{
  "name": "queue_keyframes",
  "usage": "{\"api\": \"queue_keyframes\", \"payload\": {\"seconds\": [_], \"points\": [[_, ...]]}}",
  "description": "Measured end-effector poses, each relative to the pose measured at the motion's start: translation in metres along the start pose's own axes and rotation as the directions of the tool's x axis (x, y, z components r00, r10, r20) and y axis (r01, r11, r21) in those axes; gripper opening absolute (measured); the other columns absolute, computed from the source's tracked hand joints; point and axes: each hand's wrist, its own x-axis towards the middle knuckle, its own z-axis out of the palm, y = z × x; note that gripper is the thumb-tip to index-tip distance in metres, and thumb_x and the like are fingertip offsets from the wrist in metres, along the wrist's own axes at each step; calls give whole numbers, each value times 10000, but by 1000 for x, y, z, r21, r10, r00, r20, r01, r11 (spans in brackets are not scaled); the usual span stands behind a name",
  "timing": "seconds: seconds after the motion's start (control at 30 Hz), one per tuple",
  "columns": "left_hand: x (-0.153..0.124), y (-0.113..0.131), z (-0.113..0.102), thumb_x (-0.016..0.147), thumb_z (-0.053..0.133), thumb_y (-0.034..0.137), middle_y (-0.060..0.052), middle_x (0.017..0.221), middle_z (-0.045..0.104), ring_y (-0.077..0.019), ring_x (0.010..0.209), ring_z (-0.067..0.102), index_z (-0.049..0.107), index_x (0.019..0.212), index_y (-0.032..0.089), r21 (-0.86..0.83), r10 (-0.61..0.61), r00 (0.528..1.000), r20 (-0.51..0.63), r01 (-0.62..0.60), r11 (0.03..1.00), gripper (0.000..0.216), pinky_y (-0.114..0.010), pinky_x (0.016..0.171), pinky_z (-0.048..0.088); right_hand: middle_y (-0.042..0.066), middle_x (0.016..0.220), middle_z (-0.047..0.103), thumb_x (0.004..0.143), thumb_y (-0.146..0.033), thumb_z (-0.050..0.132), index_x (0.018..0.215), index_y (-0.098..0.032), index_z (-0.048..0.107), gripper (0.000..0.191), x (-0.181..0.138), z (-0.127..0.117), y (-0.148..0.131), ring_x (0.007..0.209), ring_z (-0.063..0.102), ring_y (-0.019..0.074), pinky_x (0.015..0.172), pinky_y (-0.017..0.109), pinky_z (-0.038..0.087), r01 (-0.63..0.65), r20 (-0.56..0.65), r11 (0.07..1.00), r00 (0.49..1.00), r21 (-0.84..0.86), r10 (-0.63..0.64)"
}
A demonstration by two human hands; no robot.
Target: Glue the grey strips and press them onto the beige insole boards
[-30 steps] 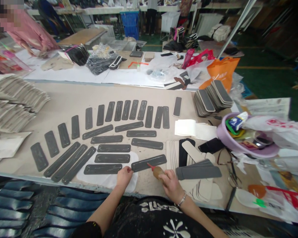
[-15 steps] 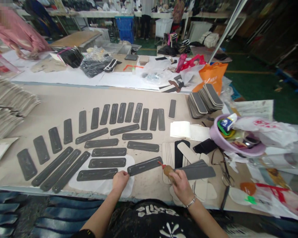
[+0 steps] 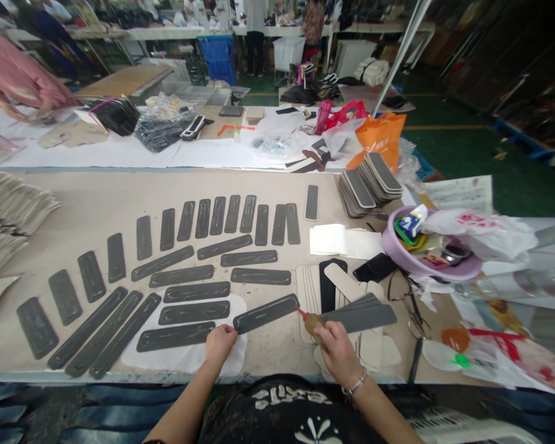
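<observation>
My left hand (image 3: 221, 343) is closed, its fingertips pinching the near left end of a dark grey strip (image 3: 266, 312) with rounded corners. In my right hand (image 3: 340, 353) is a small brownish squeeze bottle (image 3: 315, 327) with a thin red nozzle. The nozzle tip is at the strip's right end; whether it touches cannot be made out. Glossy lines show along this strip's edges. To the left, another grey strip (image 3: 176, 337) lies partly on a white sheet (image 3: 143, 364). Near my right hand are plain dark grey strips (image 3: 365, 317) and cream pieces (image 3: 380, 351).
Many grey pieces with glossy lines, such as one upright piece (image 3: 116, 257), fan across the table. Stacked grey-faced pieces (image 3: 358, 188) stand at the back right, near a purple basin (image 3: 388, 246). Pale stacks (image 3: 16, 203) line the left. A person in pink (image 3: 18, 74) works across the table.
The view has turned slightly, so most table items sit further left. Both hands keep nearly the same hold, and the red nozzle stays at the strip's right end.
</observation>
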Motion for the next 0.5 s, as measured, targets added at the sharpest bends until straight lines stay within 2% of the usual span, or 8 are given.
{"api": "queue_keyframes", "payload": {"seconds": [0.27, 0.37, 0.5], "points": [[0, 0, 0, 695, 497, 238, -37, 628, 670, -195, 711, 634, 642, 646, 181, -8, -7, 1000, 18, 7, 1000, 163, -236, 610, 394, 69, 948, 409, 720, 10, 419, 1071, -201, 515, 421, 10, 23, -23, 864, 420, 211, 761, 364, 423, 49, 10, 993, 999, 104, -50], [-1, 1, -1, 695, 489, 242, -32, 623, 666, -197, 702, 632, 631, 633, 187, -11, -8, 1000, 17, 8, 1000, 165, -240, 606, 392, 67, 930, 418, 738, 1, 423, 1053, -199, 532, 388, 16, 25, -19, 853, 422, 209, 761, 362, 422, 56, 12, 995, 998, 87, -57], [-3, 3, -2, 699, 482, 241, -30, 614, 656, -196, 688, 625, 615, 627, 189, -24, 2, 1000, 13, -1, 1000, 160, -246, 608, 387, 73, 954, 433, 742, -15, 427, 1060, -204, 535, 385, 18, 13, -4, 893, 433, 223, 802, 397, 416, -39, -54, 997, 998, 62, 42]]}}
